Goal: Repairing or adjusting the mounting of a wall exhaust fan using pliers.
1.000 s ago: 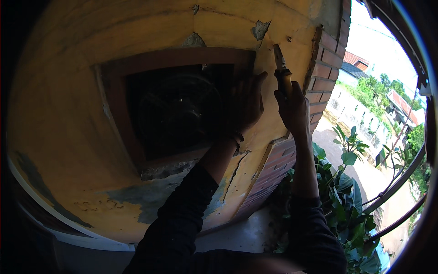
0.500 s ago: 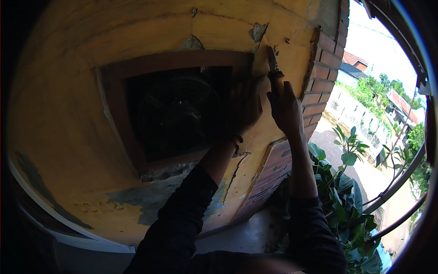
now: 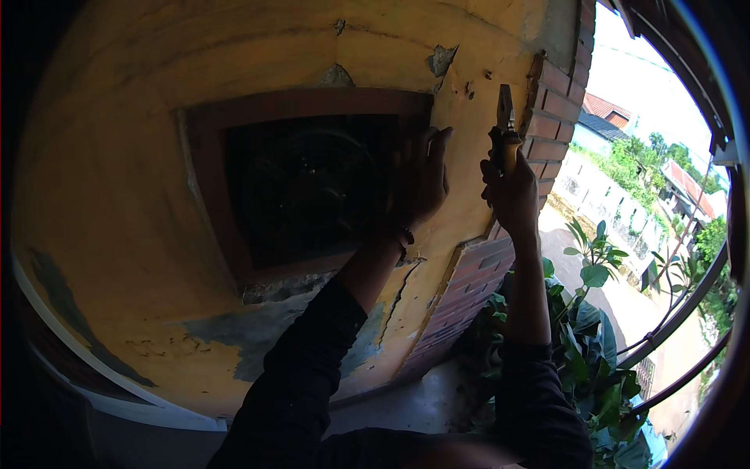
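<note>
One pair of pliers, clasped in the right hand near the brick edging, could gouge the flaking wall if that grip slipped, while the left hand, open and seemingly empty, lies at the brown frame.

A hand could slip up the bare strip of yellow wall between the left hand and the right hand. The pliers stick up on its right side, near the bricks at the wall's right edge. The left arm blocks the way along the wall's bottom edge. Big leaves crowd the right arm. There's lots of room near the wall's top edge.
</note>
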Tool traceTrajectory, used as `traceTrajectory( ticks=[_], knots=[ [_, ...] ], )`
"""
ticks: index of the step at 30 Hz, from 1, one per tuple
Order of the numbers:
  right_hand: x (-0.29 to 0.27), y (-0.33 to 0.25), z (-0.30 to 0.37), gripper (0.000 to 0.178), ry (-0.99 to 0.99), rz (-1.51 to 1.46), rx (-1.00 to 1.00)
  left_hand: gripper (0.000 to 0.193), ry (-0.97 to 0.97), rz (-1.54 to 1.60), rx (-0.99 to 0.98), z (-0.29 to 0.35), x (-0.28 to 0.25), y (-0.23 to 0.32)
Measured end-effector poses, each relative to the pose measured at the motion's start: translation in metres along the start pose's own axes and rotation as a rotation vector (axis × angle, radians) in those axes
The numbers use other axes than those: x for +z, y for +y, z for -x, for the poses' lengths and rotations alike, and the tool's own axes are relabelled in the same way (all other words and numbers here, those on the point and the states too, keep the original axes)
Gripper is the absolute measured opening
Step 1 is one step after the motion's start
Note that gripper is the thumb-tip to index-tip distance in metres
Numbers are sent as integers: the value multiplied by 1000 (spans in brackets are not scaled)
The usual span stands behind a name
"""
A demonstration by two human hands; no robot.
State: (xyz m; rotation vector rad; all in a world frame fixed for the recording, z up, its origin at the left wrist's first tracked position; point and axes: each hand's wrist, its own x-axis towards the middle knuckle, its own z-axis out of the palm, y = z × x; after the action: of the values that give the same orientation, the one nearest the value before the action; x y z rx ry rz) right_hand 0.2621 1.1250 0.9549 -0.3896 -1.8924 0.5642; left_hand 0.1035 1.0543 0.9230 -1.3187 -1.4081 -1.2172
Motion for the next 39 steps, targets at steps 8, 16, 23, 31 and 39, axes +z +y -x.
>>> traceTrajectory(
  ticks=[8,16,23,31,39],
  knots=[
    [-7,2,22,20,-22,-181,113,63,21,-429,159,-53,-5,2],
    [1,11,17,19,-72,-224,115,62,5,-402,230,-50,-10,-11],
    [19,22,3,27,46,64,49,43,-21,-430,299,-51,-25,-7],
    [39,28,-11,29,26,137,2,40,248,-398,425,-132,-83,-36],
    [44,12,-6,25,198,90,-128,44,366,-440,394,-146,-101,-24]
  ],
)
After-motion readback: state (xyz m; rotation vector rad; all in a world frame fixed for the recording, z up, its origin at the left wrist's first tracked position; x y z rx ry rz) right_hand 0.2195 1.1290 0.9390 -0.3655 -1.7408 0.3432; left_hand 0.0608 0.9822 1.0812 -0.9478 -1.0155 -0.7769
